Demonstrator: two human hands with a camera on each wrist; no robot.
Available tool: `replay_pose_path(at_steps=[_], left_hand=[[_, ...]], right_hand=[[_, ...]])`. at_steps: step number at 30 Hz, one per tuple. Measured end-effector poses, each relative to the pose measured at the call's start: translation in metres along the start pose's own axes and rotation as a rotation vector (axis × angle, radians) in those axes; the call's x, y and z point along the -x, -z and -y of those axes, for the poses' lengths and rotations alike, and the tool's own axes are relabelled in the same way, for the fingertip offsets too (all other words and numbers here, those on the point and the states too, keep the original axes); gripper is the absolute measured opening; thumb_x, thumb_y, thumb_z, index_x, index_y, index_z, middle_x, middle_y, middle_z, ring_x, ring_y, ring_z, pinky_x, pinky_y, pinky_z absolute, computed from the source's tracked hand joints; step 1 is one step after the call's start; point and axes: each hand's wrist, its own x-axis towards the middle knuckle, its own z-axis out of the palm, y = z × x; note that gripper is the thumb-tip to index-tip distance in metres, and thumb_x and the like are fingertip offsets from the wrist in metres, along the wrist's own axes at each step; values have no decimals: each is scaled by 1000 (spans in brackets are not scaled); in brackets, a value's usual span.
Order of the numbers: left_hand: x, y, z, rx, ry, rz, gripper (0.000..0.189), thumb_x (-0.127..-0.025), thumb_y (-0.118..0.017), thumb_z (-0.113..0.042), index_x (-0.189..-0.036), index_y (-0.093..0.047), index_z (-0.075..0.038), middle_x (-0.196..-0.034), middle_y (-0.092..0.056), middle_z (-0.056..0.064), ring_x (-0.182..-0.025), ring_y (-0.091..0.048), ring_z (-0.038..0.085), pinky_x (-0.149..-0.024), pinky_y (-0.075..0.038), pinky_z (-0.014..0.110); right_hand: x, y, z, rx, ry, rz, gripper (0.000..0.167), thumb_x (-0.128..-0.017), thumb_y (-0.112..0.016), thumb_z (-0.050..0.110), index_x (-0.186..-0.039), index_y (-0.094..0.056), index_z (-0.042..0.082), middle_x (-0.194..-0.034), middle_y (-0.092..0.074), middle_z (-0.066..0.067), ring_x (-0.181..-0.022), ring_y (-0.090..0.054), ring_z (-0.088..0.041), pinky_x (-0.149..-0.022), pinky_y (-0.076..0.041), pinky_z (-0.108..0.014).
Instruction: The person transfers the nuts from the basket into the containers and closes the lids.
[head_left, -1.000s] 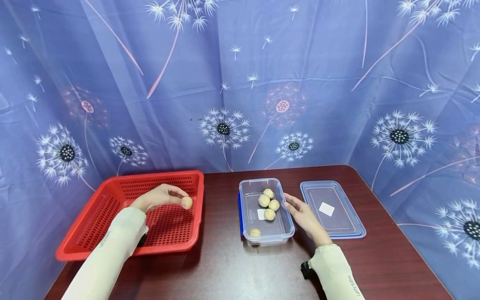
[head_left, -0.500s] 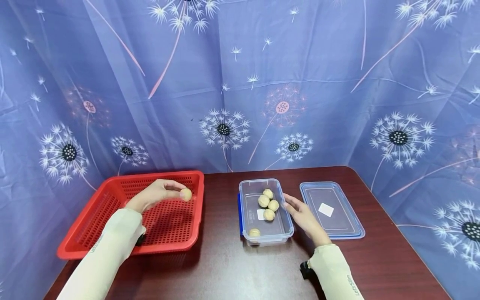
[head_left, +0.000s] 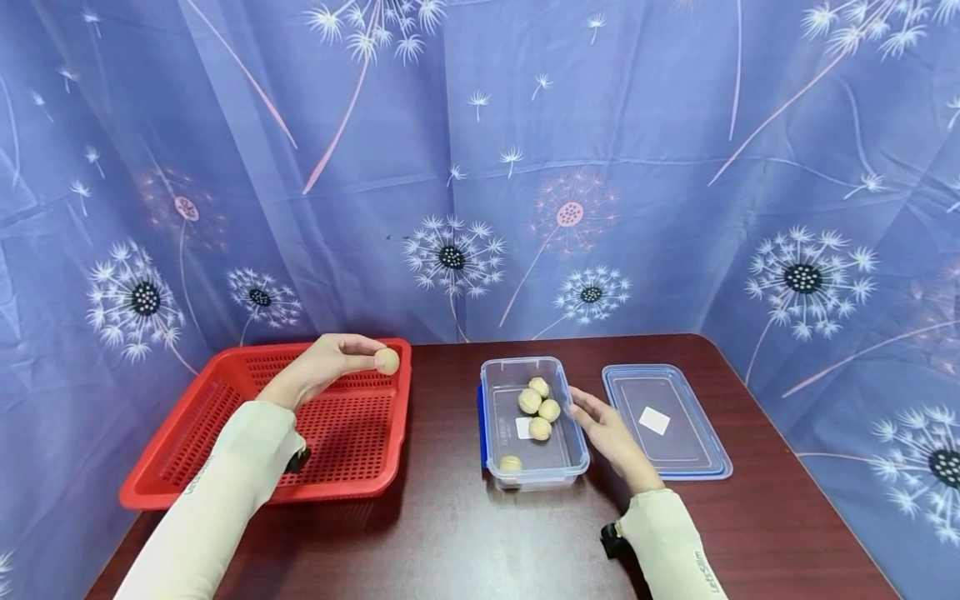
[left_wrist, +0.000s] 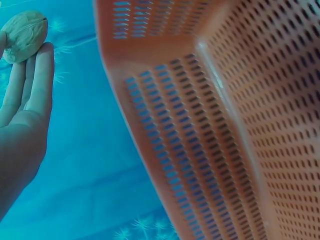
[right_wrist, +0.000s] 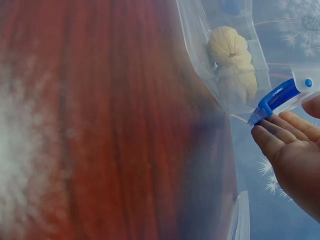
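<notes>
In the head view, my left hand (head_left: 324, 363) pinches a walnut (head_left: 387, 361) between thumb and fingertips over the far right part of the red basket (head_left: 400, 433). The left wrist view shows that same walnut (left_wrist: 27, 36) at the fingertips, its wrinkled shell and seam visible. My right hand (head_left: 611, 433) rests against the right side of a clear plastic container (head_left: 536, 477), fingers nearly straight. In the right wrist view its fingertips meet a blue latch (right_wrist: 280, 97) on the container. Several walnuts (head_left: 529, 402) lie inside the container, one apart at the near end.
A clear lid (head_left: 693, 442) with a blue edge lies on the dark wooden table (head_left: 450, 533), right of the container. A blue flap (head_left: 482, 429) hangs along the container's left side. Behind the table hangs a blue dandelion-print curtain (head_left: 360, 250).
My left hand has risen and moved away from me with the walnut, toward the basket's far right corner. My right hand and the container have stayed in place.
</notes>
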Motion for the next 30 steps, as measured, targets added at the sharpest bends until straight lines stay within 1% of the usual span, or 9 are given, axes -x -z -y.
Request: replay_pose_path(at_steps=[6,10,17,19,23,26,30], left_hand=[[-3,-14,-15,47,-58,-16,44,-83,-76,-20,-121,-64,-1,-109,-70,7,-109,-61,18,-104,-37,43],[-4,-26,-23,72,-79,-36,45,-83,-77,-19,-122,-63,-1,-108,-71,7,-106,-63,18,-103,-38,41],[-5,-46,-33,101,-69,-75,44,-80,-79,-23,-119,-66,-5,-108,-71,5,-106,-62,19,-102,-39,40],[-5,-51,-36,115,-78,-82,43,-81,-78,-21,-119,-66,-4,-108,-71,5,-104,-63,19,-101,-41,41],[-6,-63,-41,166,-86,-87,40,-84,-75,-15,-120,-64,-1,-108,-70,6,-101,-63,19,-98,-45,38],[-7,-73,-46,208,-84,-102,38,-84,-75,-11,-119,-65,0,-106,-71,5,-100,-63,18,-97,-44,33],[-8,-87,-52,229,-100,-100,37,-83,-76,-12,-117,-67,-2,-105,-71,5,-99,-63,17,-97,-41,34]], right_hand=[[1,0,0,-10,9,-6,47,-103,-46,16,-145,-37,-2,-144,-42,-23,-133,-40,-33,-110,-30,-47],[0,0,-2,-6,12,-4,46,-103,-47,16,-145,-38,-1,-144,-43,-22,-132,-41,-32,-110,-30,-46],[1,-1,-1,-14,22,-1,46,-102,-47,15,-144,-39,-2,-144,-43,-22,-132,-41,-32,-110,-30,-46],[1,-1,-1,-16,20,-2,46,-102,-47,15,-144,-39,-2,-144,-43,-22,-132,-41,-33,-110,-30,-46],[1,0,-2,-5,11,-10,46,-102,-47,15,-144,-39,-2,-144,-43,-22,-132,-41,-33,-110,-30,-47],[1,0,-2,-3,9,-13,46,-102,-47,15,-144,-39,-2,-143,-43,-23,-132,-41,-33,-110,-31,-47],[0,-1,-1,-7,8,-15,45,-102,-47,14,-143,-40,-2,-143,-44,-23,-132,-42,-33,-110,-31,-47]])
